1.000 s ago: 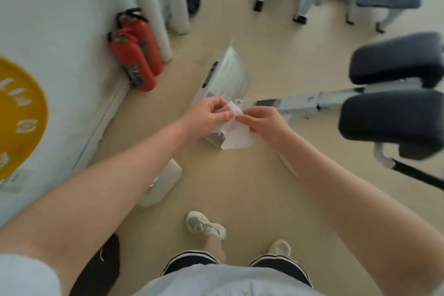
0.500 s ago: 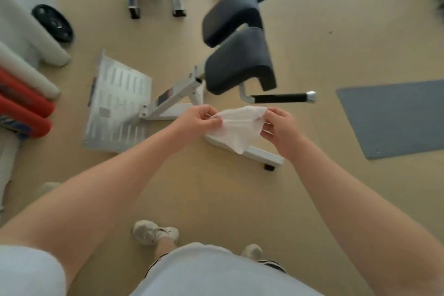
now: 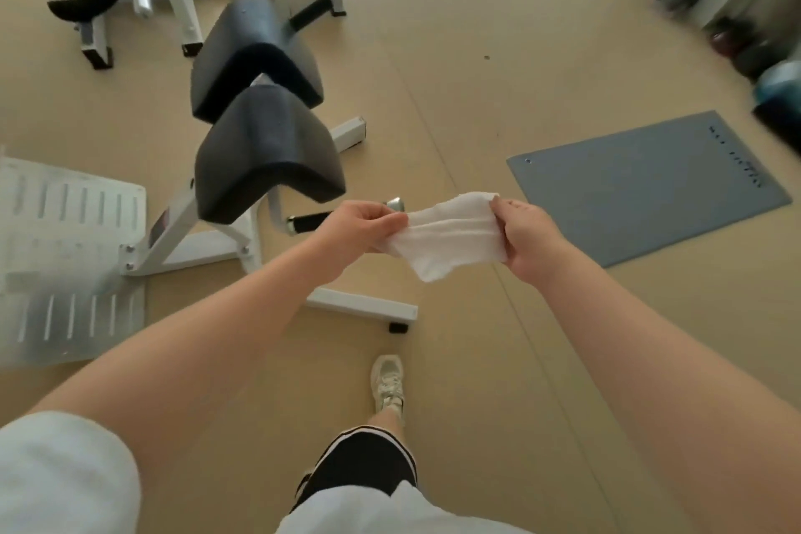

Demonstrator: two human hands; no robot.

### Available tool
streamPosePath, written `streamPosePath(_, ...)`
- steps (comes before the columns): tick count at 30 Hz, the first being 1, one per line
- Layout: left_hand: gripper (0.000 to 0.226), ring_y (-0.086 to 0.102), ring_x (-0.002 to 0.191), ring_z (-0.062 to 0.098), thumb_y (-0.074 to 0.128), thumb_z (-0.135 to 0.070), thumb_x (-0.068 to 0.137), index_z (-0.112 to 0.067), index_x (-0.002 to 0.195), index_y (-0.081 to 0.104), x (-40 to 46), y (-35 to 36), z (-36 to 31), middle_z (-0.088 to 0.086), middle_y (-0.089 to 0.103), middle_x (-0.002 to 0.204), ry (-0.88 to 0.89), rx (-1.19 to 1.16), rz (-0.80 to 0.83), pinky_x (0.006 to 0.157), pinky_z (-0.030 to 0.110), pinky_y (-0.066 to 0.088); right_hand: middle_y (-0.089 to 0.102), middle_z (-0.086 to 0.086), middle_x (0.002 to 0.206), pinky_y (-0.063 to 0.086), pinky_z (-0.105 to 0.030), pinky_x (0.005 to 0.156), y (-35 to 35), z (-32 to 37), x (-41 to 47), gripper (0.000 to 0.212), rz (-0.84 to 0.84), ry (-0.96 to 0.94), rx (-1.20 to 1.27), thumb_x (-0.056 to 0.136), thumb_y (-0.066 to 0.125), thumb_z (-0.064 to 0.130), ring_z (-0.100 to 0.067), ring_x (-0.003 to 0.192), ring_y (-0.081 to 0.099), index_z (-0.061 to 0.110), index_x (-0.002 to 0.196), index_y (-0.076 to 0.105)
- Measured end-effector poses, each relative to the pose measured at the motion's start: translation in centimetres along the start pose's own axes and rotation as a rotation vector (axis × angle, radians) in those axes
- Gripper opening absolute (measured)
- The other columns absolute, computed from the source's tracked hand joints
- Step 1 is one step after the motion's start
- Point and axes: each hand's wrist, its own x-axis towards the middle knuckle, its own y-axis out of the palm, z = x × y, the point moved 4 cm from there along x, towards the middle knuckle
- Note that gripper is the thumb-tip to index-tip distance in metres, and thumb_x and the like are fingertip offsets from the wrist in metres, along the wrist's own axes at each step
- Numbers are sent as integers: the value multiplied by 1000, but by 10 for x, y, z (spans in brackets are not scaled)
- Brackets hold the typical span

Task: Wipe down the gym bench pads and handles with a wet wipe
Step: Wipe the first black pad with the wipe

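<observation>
Both hands stretch a wet wipe [image 3: 450,236] out in the air beside the gym bench.

The left hand [image 3: 359,230] pinches the wipe's left edge and the right hand [image 3: 526,236] pinches its right edge, both arms extended forward. The wipe hangs above the floor [image 3: 455,69], just right of the bench's near dark pad [image 3: 268,152] and black handle [image 3: 307,223]; a grey mat [image 3: 650,186] lies further right.

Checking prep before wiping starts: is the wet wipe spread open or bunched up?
Partly spread. The wet wipe is stretched between the left hand and right hand, each pinching an end, with lengthwise creases left.
</observation>
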Motion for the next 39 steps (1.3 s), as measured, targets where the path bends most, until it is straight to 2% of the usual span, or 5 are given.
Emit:
streamPosePath(8,17,64,97,28,53,-24,92,-11,95,63,106,-8,-43,15,64,106,-236,-152,-171,81,34,55,57,2,74,45,-20,57,30,100,87,15,130,-187,-281,90,55,20,-16,71,53,19,75,58)
streamPosePath(18,40,65,95,25,44,-40,94,-5,108,57,190,-32,-75,13,65,103,-271,-723,-506,82,36,53,61,-2,91,40,-25,64,115,161,167,22,783,-767,-1088,92,52,21,-18,80,54,13,105,69)
streamPosePath(30,12,62,89,12,57,-22,90,-17,95,65,235,-33,-142,3,67,91,-116,-69,-894,78,20,46,60,-1,112,45,-40,94,152,240,287,30,1402,-673,-1184,83,66,19,-21,103,54,18,113,61)
streamPosePath(34,17,61,84,12,56,-24,90,-12,99,65,229,-38,-144,-1,65,88,-156,223,-1093,71,14,46,57,0,78,44,-30,70,170,244,291,13,1376,-592,-1094,85,64,21,-18,75,52,21,73,58)
streamPosePath(39,26,68,73,20,51,-24,87,-8,93,71,223,-43,-152,6,72,85,-12,911,-1335,68,28,52,62,-12,100,56,-32,76,205,230,286,7,1145,-60,-919,86,61,16,-22,89,61,12,92,64)
